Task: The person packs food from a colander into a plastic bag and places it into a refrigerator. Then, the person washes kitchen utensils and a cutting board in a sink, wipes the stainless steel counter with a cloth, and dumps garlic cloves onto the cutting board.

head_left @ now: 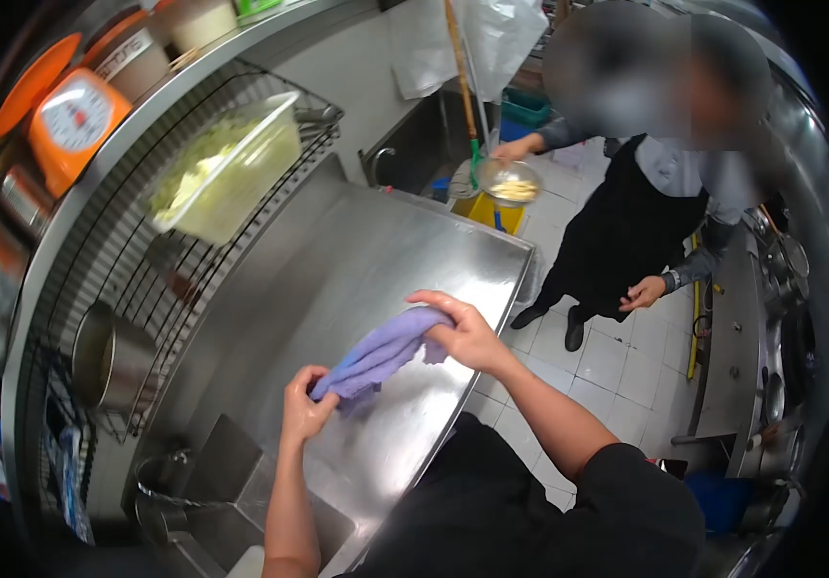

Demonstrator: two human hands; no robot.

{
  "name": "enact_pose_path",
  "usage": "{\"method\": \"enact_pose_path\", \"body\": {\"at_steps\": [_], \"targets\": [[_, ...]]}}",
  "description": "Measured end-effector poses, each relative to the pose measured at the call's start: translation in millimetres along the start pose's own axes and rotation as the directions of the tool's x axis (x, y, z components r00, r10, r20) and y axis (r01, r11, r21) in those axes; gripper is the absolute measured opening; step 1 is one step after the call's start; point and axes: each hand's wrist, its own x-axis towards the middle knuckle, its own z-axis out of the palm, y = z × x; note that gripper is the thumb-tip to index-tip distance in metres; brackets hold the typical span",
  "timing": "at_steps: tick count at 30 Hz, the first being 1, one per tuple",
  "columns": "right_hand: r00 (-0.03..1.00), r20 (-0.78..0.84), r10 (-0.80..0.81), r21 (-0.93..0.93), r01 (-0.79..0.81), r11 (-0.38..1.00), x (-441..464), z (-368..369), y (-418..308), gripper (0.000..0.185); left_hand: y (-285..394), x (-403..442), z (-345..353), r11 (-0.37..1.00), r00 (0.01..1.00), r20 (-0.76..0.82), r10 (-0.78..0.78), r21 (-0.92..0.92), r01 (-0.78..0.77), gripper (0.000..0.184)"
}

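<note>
A purple cloth (381,354) is stretched between my two hands, above the steel counter (337,250). My left hand (309,403) is closed on its lower left end. At the upper right end, my right hand (463,332) grips the cloth between thumb and fingers. Folds run along the cloth's length, and its ragged lower edge hangs free. Part of each end is hidden inside my fingers.
At the left, a wire rack (126,279) holds a plastic tub (241,183) and a metal pot (111,356). An orange scale (77,120) stands above. Water runs from a tap (179,456) into a sink. Across the counter, a person (626,212) carries a bowl (511,183).
</note>
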Motion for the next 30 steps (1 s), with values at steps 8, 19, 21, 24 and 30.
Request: {"method": "enact_pose_path", "body": {"at_steps": [8,19,21,24,30], "targets": [[0.913,-0.406,-0.027,-0.152,-0.038,0.988,32.8,-158.9,57.7,0.032,21.3,198.8,123.0,0.925,0.927,0.026,0.374,0.055,-0.375,0.026],[0.954,-0.262,-0.142,-0.937,-0.217,0.275,104.3,-291.9,132.7,0.052,-7.8,368.1,288.4,0.8,0.833,0.506,0.222,0.394,-0.452,0.045],[0.977,-0.175,-0.119,-0.963,-0.145,0.226,113.4,-295.7,140.6,0.05,-17.3,367.7,302.9,0.761,0.813,0.52,0.26,0.408,-0.504,0.045],[0.975,-0.057,-0.213,-0.981,-0.016,0.191,112.5,-292.2,163.3,0.043,-34.3,367.2,309.3,0.644,0.803,0.485,0.347,0.499,-0.579,0.041],[0.98,-0.017,-0.196,-0.948,0.046,0.314,67.8,-236.1,174.7,0.038,-51.5,338.6,281.1,0.728,0.737,0.57,0.363,0.32,-0.606,0.028]]}}
